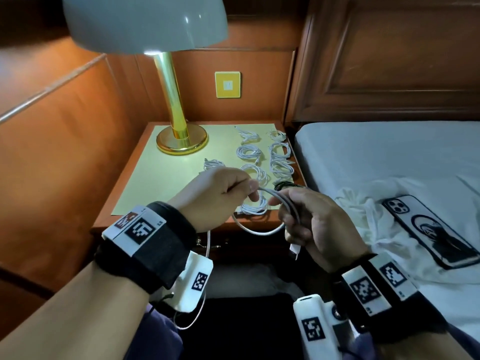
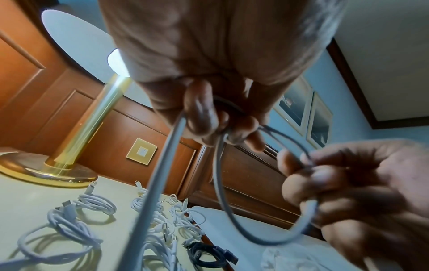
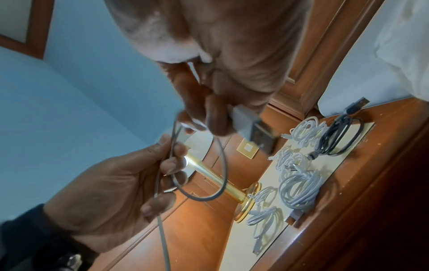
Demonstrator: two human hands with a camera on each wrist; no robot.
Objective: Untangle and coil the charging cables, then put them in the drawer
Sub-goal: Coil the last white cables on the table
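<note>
We pinch the white charging cable (image 1: 262, 231) in both grips, left hand (image 1: 220, 196) feeding and right hand (image 1: 311, 219) gathering loops, in front of the lamp (image 1: 179, 126), so it coils.

Wristband tags (image 1: 141, 228): square black-and-white codes only; small print beside them too blurred to read.
Phone case (image 1: 431, 231): a picture, no legible words.
Elsewhere: nothing legible.

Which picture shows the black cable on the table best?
The right wrist view: the black cable lies whole, loosely coiled, plug toward the bed, on the nightstand. The left wrist view shows it at the bottom edge. The head view shows only a dark bit behind the right hand.
</note>
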